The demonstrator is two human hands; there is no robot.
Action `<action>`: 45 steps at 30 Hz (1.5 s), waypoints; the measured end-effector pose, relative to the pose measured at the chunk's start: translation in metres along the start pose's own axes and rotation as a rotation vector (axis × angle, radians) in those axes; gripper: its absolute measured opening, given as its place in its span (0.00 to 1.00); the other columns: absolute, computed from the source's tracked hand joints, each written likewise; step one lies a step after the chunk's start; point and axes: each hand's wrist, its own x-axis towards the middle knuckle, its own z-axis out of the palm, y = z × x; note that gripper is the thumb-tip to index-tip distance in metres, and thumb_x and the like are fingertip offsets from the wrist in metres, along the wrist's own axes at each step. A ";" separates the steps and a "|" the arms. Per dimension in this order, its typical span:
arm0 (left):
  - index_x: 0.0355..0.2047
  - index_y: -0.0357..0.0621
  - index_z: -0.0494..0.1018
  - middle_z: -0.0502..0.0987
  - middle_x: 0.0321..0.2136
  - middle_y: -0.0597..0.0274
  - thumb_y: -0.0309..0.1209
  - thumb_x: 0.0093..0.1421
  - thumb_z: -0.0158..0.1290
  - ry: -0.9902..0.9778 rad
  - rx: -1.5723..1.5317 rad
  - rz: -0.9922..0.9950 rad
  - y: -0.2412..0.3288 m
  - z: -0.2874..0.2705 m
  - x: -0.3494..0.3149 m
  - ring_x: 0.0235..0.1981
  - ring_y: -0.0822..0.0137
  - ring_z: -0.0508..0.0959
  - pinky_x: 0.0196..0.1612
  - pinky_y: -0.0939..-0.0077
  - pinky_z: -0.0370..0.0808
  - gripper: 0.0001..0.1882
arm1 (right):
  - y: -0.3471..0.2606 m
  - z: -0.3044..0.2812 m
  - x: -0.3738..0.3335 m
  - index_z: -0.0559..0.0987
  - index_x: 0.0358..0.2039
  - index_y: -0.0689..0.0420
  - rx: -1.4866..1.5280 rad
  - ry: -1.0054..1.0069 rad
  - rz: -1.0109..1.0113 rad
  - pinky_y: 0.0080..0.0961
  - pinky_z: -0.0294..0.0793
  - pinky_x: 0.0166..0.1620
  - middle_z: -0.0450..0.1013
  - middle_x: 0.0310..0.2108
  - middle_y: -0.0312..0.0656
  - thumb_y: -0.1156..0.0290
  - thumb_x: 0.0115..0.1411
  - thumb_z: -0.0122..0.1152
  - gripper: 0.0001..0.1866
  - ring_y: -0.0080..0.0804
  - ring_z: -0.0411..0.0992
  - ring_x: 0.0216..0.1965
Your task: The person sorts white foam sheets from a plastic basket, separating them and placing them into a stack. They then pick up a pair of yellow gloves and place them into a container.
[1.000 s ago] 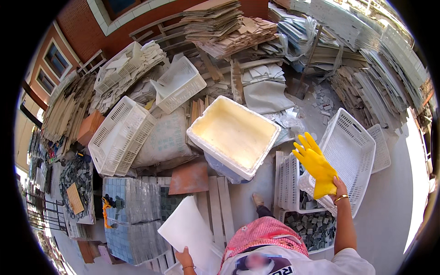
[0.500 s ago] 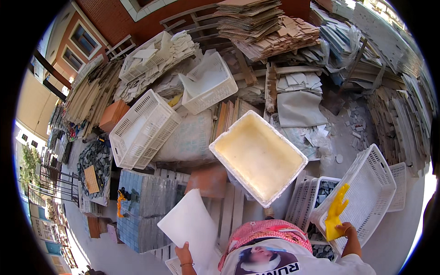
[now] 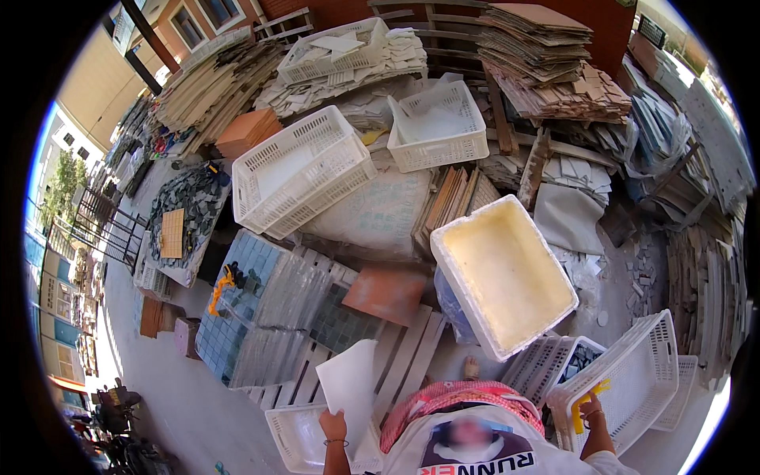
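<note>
My left hand (image 3: 334,427) is bare, wears a thin bracelet and grips the lower edge of a white flat sheet (image 3: 350,386) held upright over a wooden pallet (image 3: 404,360). My right hand (image 3: 587,405) wears a yellow glove. Its fingers curl over the near rim of a white slatted crate (image 3: 645,380) at the lower right. A second white crate (image 3: 546,366) holding dark tile pieces sits beside it. A large cream-coloured foam box (image 3: 507,277) stands empty just ahead of me.
A terracotta tile (image 3: 388,293) and blue-grey mosaic sheets (image 3: 261,301) lie on the pallet. Two more white crates (image 3: 297,170) (image 3: 437,127) rest further back. A white tray (image 3: 297,431) lies by my left hand. Stacks of tiles and slabs (image 3: 546,63) crowd the back and right.
My gloved right hand has dropped from raised and spread above the crate down to its near rim. My left hand still holds the white sheet. The view has tilted and shifted.
</note>
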 end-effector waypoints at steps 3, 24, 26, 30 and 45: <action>0.29 0.31 0.73 0.75 0.24 0.44 0.25 0.44 0.52 -0.020 0.206 -0.054 -0.039 -0.009 -0.009 0.28 0.50 0.76 0.34 0.65 0.71 0.11 | -0.029 -0.032 -0.005 0.70 0.42 0.50 0.542 -0.018 0.145 0.46 0.67 0.38 0.71 0.35 0.43 0.63 0.47 0.58 0.20 0.36 0.71 0.36; 0.38 0.30 0.69 0.75 0.33 0.56 0.24 0.48 0.53 -0.261 -0.423 0.104 0.132 -0.097 0.011 0.34 0.67 0.73 0.39 0.75 0.68 0.15 | -0.281 -0.365 -0.013 0.72 0.42 0.59 1.071 0.575 -0.449 0.24 0.72 0.37 0.74 0.30 0.42 0.67 0.44 0.64 0.23 0.30 0.73 0.32; 0.43 0.32 0.66 0.72 0.39 0.56 0.23 0.47 0.54 -0.312 -0.663 0.114 0.158 -0.113 0.007 0.40 0.65 0.70 0.44 0.74 0.65 0.21 | -0.311 -0.405 -0.006 0.61 0.53 0.61 0.973 0.557 -0.653 0.27 0.65 0.49 0.68 0.44 0.48 0.63 0.44 0.66 0.37 0.33 0.68 0.45; 0.49 0.35 0.59 0.66 0.46 0.55 0.23 0.46 0.56 -0.488 -0.952 0.145 0.199 -0.129 0.015 0.47 0.61 0.66 0.49 0.66 0.63 0.30 | -0.349 -0.452 0.025 0.52 0.57 0.61 1.438 0.159 -1.240 0.30 0.57 0.55 0.59 0.53 0.47 0.61 0.42 0.67 0.46 0.35 0.59 0.53; 0.50 0.34 0.59 0.67 0.45 0.55 0.20 0.48 0.52 -0.639 -0.989 0.170 0.233 -0.029 0.036 0.47 0.61 0.67 0.48 0.67 0.65 0.27 | -0.323 -0.461 -0.018 0.73 0.40 0.66 1.390 0.392 -0.772 0.24 0.68 0.41 0.72 0.35 0.44 0.60 0.47 0.61 0.24 0.29 0.70 0.37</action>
